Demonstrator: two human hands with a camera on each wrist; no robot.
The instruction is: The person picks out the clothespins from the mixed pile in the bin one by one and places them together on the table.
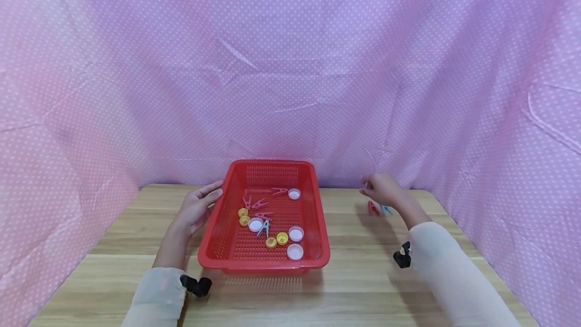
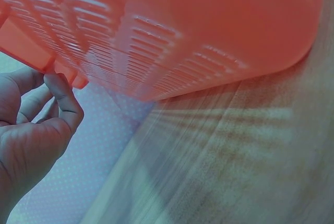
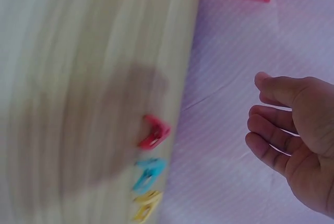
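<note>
A red plastic basket (image 1: 272, 265) stands on the table, with pink clothespins (image 1: 259, 204), a pale grey-blue clothespin (image 1: 265, 227), yellow caps (image 1: 282, 238) and round white-centred discs (image 1: 295, 234) inside. My left hand (image 1: 196, 210) holds the basket's left rim; in the left wrist view its thumb and fingers (image 2: 65, 98) pinch the edge. Off to the right, my right hand (image 1: 383, 189) hovers with loosely bent fingers and nothing in them. Below it on the table lie a red clothespin (image 3: 155, 131), a blue clothespin (image 3: 150, 174) and a yellow clothespin (image 3: 147, 206).
The wooden table (image 1: 354, 281) carries the basket near its middle. A pink polka-dot cloth (image 1: 290, 64) hangs behind the table and along both sides. Each sleeve bears a small black wrist camera, one on the left wrist (image 1: 196, 285) and one on the right wrist (image 1: 402, 256).
</note>
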